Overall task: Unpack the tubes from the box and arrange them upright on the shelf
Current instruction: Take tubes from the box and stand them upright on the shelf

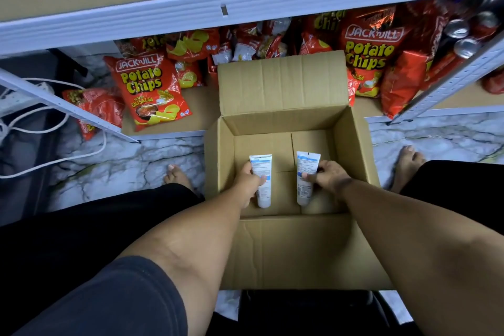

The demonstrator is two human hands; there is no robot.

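Note:
An open cardboard box (351, 144) stands on the floor between my feet, its flaps folded out. Two white tubes with blue print lie inside it. My left hand (249, 183) grips the left tube (261, 169) around its middle. My right hand (331, 176) pinches the right tube (306, 166) at its side, thumb across the label. Both tubes point with their crimped flat ends away from me. The shelf (245, 3) runs above, a white metal beam with a tan board behind it.
The low shelf level behind the box holds several red potato chip bags (147, 87) and, at the far right, drink cans (469, 46). White shelf uprights (65, 109) slant at both sides. White cables (41, 128) lie on the marble floor at left.

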